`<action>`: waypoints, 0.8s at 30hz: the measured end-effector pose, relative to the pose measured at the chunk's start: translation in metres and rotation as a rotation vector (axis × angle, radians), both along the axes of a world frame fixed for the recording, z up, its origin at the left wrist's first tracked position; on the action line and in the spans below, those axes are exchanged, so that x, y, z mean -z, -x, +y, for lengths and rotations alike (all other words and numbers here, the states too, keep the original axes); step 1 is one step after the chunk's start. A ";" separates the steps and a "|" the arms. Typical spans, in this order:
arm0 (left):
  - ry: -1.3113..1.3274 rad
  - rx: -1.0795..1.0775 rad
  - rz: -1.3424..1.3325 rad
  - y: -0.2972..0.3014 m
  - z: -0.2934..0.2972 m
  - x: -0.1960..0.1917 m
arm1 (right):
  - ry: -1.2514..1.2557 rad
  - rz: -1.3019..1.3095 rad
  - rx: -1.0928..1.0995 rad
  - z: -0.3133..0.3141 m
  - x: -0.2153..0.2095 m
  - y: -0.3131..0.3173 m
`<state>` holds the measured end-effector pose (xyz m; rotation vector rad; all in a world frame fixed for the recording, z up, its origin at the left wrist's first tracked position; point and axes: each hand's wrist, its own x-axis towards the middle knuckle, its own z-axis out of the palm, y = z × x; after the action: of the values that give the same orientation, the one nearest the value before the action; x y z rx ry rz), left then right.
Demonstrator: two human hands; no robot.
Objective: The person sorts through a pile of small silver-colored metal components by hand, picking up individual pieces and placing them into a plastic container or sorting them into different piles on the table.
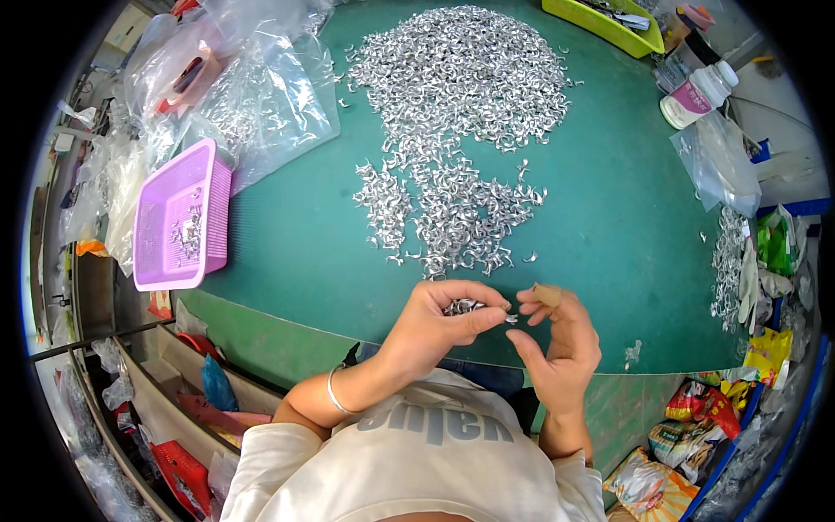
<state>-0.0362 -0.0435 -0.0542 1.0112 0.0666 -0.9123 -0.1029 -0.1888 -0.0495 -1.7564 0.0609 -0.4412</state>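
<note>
My left hand (444, 324) is curled around several small curved silver metal pieces (464, 306), with one piece (511, 319) poking out at the thumb and fingertip. Just to its right, my right hand (558, 348) has thumb and fingers apart, and nothing shows between them. A tan wrap (546, 295) covers one of its fingertips. Beyond both hands, a big heap of the same silver pieces (461, 74) spreads over the green tabletop (626, 226). A smaller cluster of pieces (465, 226) reaches toward my left hand.
At the left edge sits a pink-purple plastic basket (213, 217) with some pieces inside. Clear plastic bags (278, 104) lie behind it. On the far right are a yellow-green tray (600, 22), a white bottle (700, 94) and another strip of silver pieces (727, 270).
</note>
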 end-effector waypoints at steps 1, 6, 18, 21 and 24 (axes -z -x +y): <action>-0.010 0.003 -0.067 0.000 0.000 -0.003 | -0.059 0.006 0.002 0.002 0.001 0.002; -0.008 0.006 -0.240 0.004 0.000 -0.005 | -0.324 0.022 0.024 0.010 0.005 0.007; -0.013 0.037 -0.275 0.006 0.005 -0.016 | -0.451 -0.031 0.039 0.015 -0.003 0.011; 0.014 0.037 -0.320 0.007 0.005 -0.016 | -0.451 -0.056 0.033 0.015 -0.005 0.011; 0.028 0.031 -0.352 0.007 0.004 -0.017 | -0.456 -0.054 0.023 0.015 -0.006 0.011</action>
<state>-0.0434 -0.0392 -0.0369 1.1356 -0.2579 -0.7494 -0.1143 -0.1741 -0.0432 -1.2958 0.1330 -0.4516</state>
